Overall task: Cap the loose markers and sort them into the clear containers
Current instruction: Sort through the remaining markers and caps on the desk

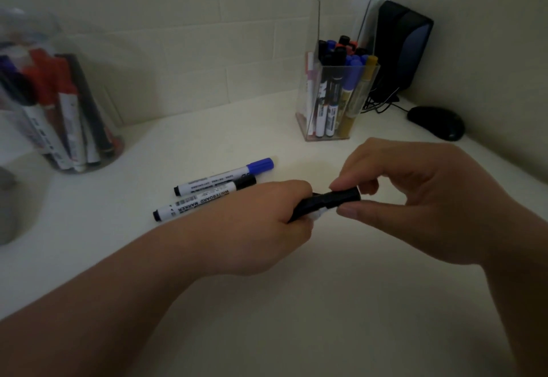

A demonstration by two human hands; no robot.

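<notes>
Now your left hand (267, 223) is curled into a fist round the barrel of a black marker (305, 207), low over the middle of the white table (296, 302). Only a short length of the barrel and a sliver of white label show past your knuckles. Your right hand (430, 198) meets it from the right, pinching the black cap (345, 195) between thumb and forefinger, the other fingers loosely bent behind. The cap sits in line with the marker's end and touches it, but you cannot tell whether it is pushed fully home.

Just beyond your left hand, two more markers lie side by side on the table, angled up to the right and nearly touching. The farther one wears a blue cap (261, 165); the nearer one (201, 202) wears a black cap and is partly hidden by your knuckles.

At the far left stands a round clear container (114, 151), blurred, holding red, black and dark blue markers that lean to one side. At the far right stands a square clear container (303, 109) packed with upright markers — blue, black, orange and a gold one. Behind it is a black speaker (403, 47), and a black mouse (436, 123) lies to its right, near the wall.
</notes>
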